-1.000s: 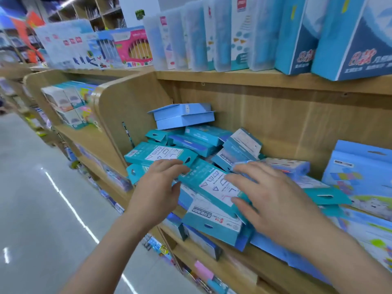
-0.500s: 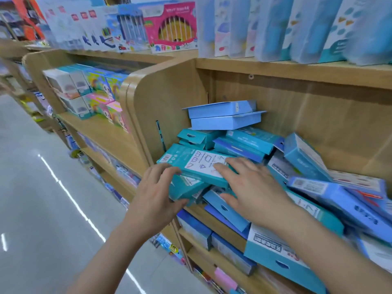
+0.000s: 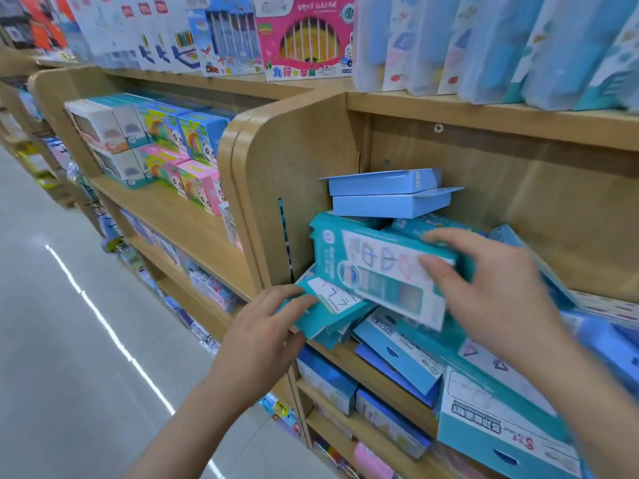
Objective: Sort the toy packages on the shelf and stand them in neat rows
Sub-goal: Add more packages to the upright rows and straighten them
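Wooden shelf (image 3: 304, 167) beside a glossy grey aisle floor (image 3: 52, 340), strewn with teal toy packages (image 3: 397, 357). Right hand (image 3: 501, 292) grasps a tilted package (image 3: 380, 271); left hand (image 3: 259, 337) pinches a lower package (image 3: 332, 305) at the shelf's front edge.

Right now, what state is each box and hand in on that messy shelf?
Upper teal box: tilted on edge, front facing out, gripped by right hand.
Lower teal box: lying slanted at the front of the shelf, gripped by left hand.
Two blue boxes: stacked flat at the back, untouched.
Pile: boxes lying jumbled, none upright.
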`<move>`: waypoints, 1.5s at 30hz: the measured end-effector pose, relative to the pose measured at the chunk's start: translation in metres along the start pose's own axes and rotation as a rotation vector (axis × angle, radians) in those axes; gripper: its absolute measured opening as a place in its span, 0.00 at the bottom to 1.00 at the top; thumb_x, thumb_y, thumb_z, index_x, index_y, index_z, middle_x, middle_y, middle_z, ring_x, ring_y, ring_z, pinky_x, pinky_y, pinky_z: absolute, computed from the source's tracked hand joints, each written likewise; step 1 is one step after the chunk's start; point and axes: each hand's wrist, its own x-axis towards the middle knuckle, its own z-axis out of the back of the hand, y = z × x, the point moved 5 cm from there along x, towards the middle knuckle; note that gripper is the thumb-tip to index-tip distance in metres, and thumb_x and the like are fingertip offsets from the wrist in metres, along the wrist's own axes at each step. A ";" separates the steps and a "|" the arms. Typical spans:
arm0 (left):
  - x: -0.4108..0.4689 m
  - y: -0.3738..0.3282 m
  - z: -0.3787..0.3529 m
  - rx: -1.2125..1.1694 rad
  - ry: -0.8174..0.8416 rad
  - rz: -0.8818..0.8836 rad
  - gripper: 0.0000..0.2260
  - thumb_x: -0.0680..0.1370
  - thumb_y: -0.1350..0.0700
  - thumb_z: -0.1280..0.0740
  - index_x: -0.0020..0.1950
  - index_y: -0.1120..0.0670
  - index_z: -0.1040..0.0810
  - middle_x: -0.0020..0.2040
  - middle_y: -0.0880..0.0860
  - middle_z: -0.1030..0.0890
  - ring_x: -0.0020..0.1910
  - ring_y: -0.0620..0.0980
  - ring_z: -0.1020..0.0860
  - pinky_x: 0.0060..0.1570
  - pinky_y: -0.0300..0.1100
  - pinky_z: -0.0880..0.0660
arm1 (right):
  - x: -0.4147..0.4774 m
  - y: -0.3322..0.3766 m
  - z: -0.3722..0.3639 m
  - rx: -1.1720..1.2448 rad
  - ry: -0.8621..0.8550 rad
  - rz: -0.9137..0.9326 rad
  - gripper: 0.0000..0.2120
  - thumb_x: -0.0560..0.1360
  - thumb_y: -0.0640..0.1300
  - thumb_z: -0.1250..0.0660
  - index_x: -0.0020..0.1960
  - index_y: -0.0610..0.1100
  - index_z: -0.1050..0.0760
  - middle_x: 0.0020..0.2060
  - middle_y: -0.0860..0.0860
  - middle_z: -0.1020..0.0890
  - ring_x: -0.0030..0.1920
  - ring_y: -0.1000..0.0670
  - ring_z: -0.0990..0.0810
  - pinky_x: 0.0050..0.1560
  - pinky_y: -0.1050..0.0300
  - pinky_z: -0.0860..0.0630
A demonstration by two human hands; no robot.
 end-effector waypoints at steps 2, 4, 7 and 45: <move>-0.001 0.008 0.000 -0.092 -0.025 0.080 0.32 0.71 0.57 0.27 0.70 0.41 0.36 0.67 0.44 0.29 0.67 0.45 0.33 0.57 0.44 0.23 | -0.008 -0.023 0.013 0.311 -0.030 -0.213 0.03 0.73 0.46 0.30 0.45 0.51 0.18 0.39 0.58 0.16 0.41 0.59 0.20 0.39 0.68 0.27; -0.004 0.012 0.000 -0.167 -0.034 0.099 0.38 0.71 0.55 0.27 0.72 0.37 0.45 0.70 0.41 0.34 0.70 0.39 0.40 0.63 0.43 0.28 | -0.019 -0.042 0.012 0.626 0.032 -0.409 0.03 0.72 0.42 0.30 0.43 0.47 0.17 0.37 0.52 0.14 0.36 0.57 0.20 0.34 0.67 0.25; -0.002 -0.001 0.009 -0.225 -0.019 -0.017 0.44 0.69 0.57 0.26 0.74 0.37 0.50 0.73 0.40 0.40 0.73 0.39 0.43 0.66 0.41 0.35 | -0.032 -0.052 0.011 0.800 0.080 -0.552 0.07 0.65 0.44 0.31 0.41 0.45 0.16 0.36 0.49 0.14 0.33 0.54 0.19 0.28 0.66 0.25; 0.046 -0.028 -0.012 0.217 0.315 0.236 0.37 0.69 0.31 0.37 0.73 0.42 0.45 0.68 0.52 0.33 0.65 0.53 0.35 0.62 0.49 0.33 | -0.049 -0.054 -0.002 0.819 -0.071 -0.536 0.06 0.73 0.45 0.34 0.50 0.51 0.24 0.33 0.49 0.15 0.31 0.51 0.16 0.25 0.58 0.23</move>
